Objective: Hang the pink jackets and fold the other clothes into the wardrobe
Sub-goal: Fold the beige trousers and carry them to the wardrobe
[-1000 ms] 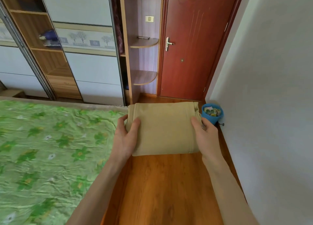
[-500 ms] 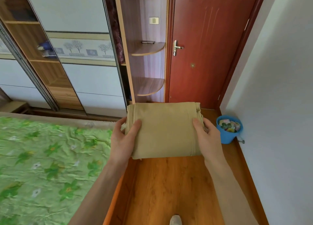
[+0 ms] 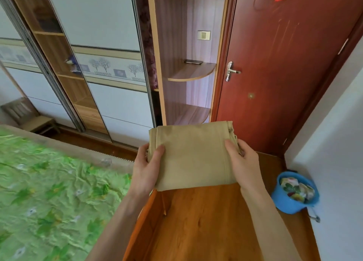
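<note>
While thumbs press on top, folded khaki garment [image 3: 193,154] — fingers [image 3: 141,149] beneath.

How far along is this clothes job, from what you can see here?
Done: the tan garment is already folded into a neat rectangle. In hand: the left hand and right hand grip its two sides, above the floor, facing the wardrobe. Left: placing it inside. No pink jackets are visible here.

One head-worn camera looks forward and down, close over both hands, facing the wardrobe [image 3: 110,68] and door [image 3: 284,74].
</note>
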